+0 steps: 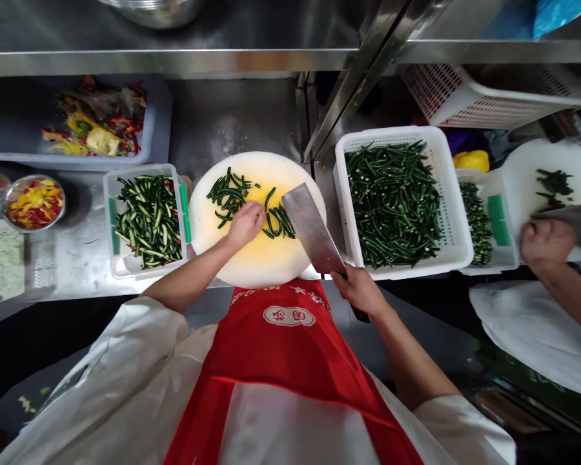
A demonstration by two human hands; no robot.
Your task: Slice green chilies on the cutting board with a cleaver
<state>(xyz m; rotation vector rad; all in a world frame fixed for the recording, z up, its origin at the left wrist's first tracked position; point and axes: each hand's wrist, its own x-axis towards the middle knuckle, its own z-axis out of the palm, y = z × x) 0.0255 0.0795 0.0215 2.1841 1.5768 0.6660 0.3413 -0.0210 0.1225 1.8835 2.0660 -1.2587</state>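
Observation:
My right hand (358,290) grips the handle of a broad cleaver (314,229), whose blade slants over the right part of a round white cutting board (266,265). My left hand (246,225) is above the middle of the board with its fingers curled together; what they hold, if anything, is hidden. Beside it on the left lies a loose pile of thin dark green peppers (227,194). Several more green peppers (283,223) lie between my left hand and the blade, partly covered by the cleaver.
A bin of cut green peppers (150,223) stands left of the board, a white basket (401,274) of whole ones right. Farther left are a steel bowl (33,226) and a grey tub (157,123). A co-worker's hand (547,242) holds a knife at far right. A steel shelf edge (174,62) runs overhead.

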